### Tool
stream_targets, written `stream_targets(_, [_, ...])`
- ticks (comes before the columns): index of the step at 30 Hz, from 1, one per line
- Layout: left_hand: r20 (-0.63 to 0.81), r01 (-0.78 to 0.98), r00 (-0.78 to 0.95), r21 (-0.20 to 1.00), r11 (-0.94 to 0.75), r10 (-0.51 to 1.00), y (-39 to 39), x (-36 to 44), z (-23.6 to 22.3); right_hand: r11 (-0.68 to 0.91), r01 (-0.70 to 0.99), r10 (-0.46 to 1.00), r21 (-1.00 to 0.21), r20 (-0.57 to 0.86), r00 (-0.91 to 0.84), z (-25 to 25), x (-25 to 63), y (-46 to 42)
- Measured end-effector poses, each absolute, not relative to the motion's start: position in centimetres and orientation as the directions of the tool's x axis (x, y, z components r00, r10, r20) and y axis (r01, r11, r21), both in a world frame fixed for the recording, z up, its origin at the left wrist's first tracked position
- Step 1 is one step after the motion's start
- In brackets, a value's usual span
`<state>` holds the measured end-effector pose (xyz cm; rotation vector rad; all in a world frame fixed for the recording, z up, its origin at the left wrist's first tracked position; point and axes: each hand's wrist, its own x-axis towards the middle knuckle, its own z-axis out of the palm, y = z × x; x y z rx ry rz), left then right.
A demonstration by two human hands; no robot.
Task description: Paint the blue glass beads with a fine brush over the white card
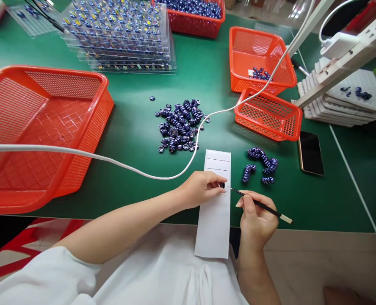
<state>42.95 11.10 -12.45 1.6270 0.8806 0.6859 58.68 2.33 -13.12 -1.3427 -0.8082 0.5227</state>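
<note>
My left hand (200,188) is pinching a piece (222,185), my right hand (259,216) gripping a stick (270,209). Steadiness is probably paying off.

Under the left fingers (218,177) lies a paper strip (212,228), overhanging the tabletop (134,123). Beyond them to the left lies a heap of small pieces (181,123), then stacked trays (172,55) with a filled basket (194,28) on the right. Well left stands a side basket (94,123). Ahead of the right fingers (248,204) lie short rows of pieces (247,173), a phone (311,153) to their right, a front basket (297,123) and a rear basket (248,42) beyond.
</note>
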Motion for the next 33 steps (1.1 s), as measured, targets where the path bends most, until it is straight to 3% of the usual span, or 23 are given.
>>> stream_targets(4, [0.136,0.234,0.554,0.922,-0.31,0.821,11.18,42.86,-12.71,0.168,0.148,0.75,-0.975,0.224,0.622,-12.87,58.52,2.26])
stream_targets(9, [0.182,0.264,0.562,0.885,-0.383,0.807,11.12,42.91,-12.88,0.128,0.201,0.771,-0.971,0.226,0.596,-12.57,58.45,2.17])
stream_targets(33, [0.195,0.265,0.584,0.872,-0.412,0.788,11.15,42.85,-12.84,0.027,0.302,0.818,-0.953,0.195,0.541,-12.99,58.66,1.92])
